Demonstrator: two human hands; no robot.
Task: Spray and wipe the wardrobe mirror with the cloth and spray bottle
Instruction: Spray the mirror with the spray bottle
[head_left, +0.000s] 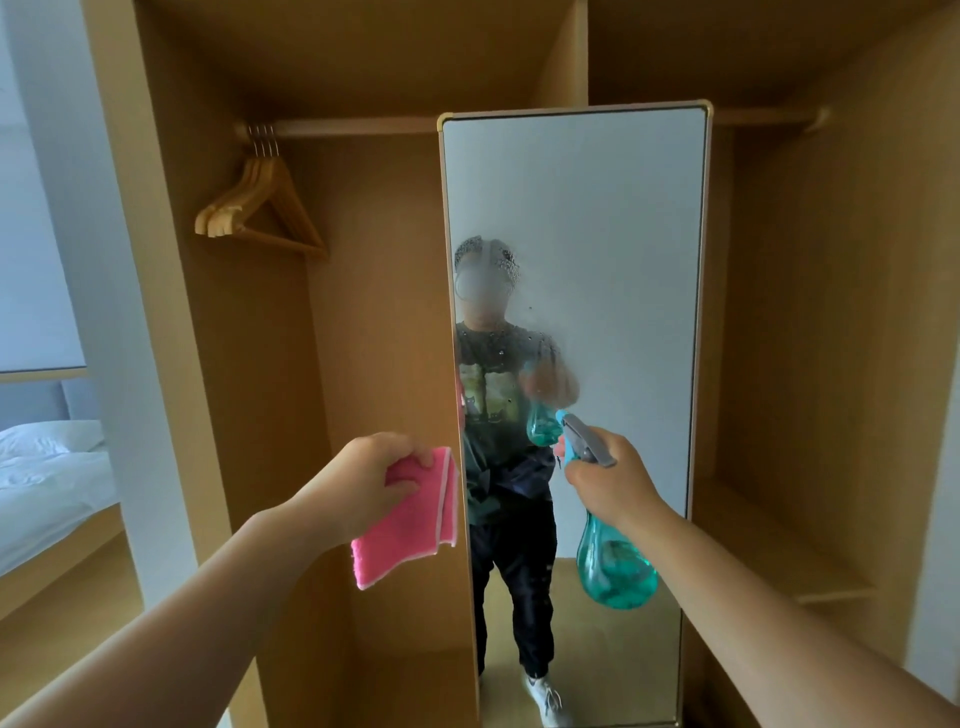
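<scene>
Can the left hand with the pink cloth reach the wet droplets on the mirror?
Probably yes: the left hand holds the cloth beside the mirror; nothing blocks the droplets above; the right hand holds the spray bottle aside.

Mirror (597, 218) before wardrobe (363, 62); hangers (260, 208) on rail (353, 126) left of mirror; bed (47, 478) far left.
</scene>
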